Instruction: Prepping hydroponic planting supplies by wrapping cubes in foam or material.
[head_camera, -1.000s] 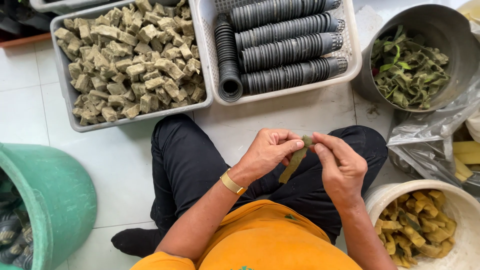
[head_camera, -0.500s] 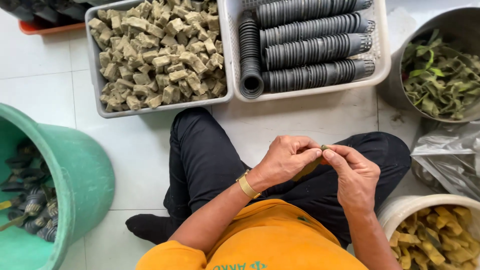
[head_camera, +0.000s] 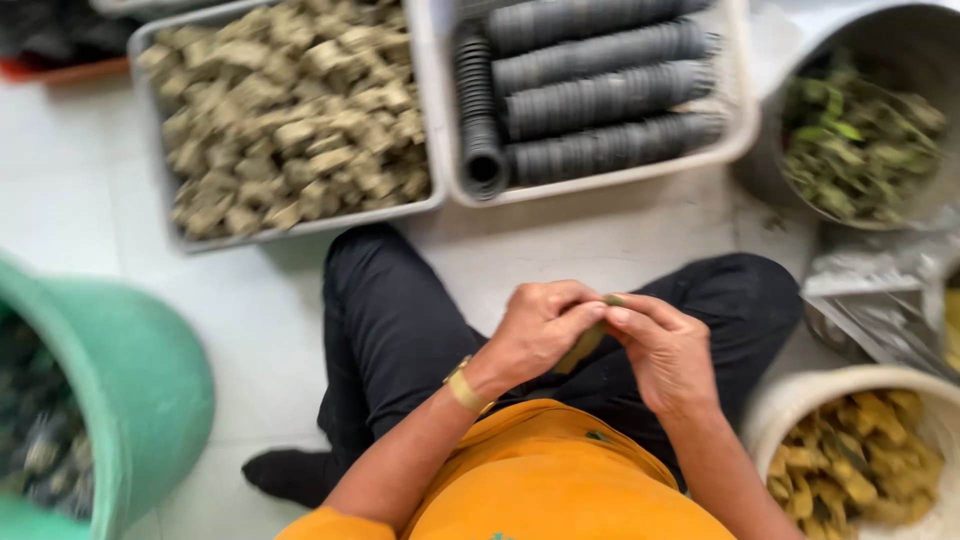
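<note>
Left hand: the left hand (head_camera: 540, 330), centre of the frame above the lap, has its fingers curled and pinched onto a green leaf strip (head_camera: 583, 345); a gold bracelet (head_camera: 465, 388) sits on its wrist.
Right hand: the right hand (head_camera: 665, 350), just right of centre, meets the left, fingertips closed on the upper end of the same strip.
Leaf strip: a narrow olive-green piece, held between both hands over the black trousers (head_camera: 400, 320); its lower end hangs slanting between the palms.
Upper left: a grey tray (head_camera: 437, 195) heaped with small tan-green cubes (head_camera: 290, 110).
Upper centre: a white tray (head_camera: 600, 180) with rows of stacked black pots (head_camera: 600, 100) lying on their sides.
Upper right: a grey tub (head_camera: 905, 40) of green leaves (head_camera: 855, 150).
Lower right: a white bucket (head_camera: 790, 395) with yellowish pieces (head_camera: 860, 475).
Left edge: a green bucket (head_camera: 130, 390), contents blurred.
Floor: white tiles (head_camera: 250, 300).
Clothing: orange shirt (head_camera: 550, 480).
</note>
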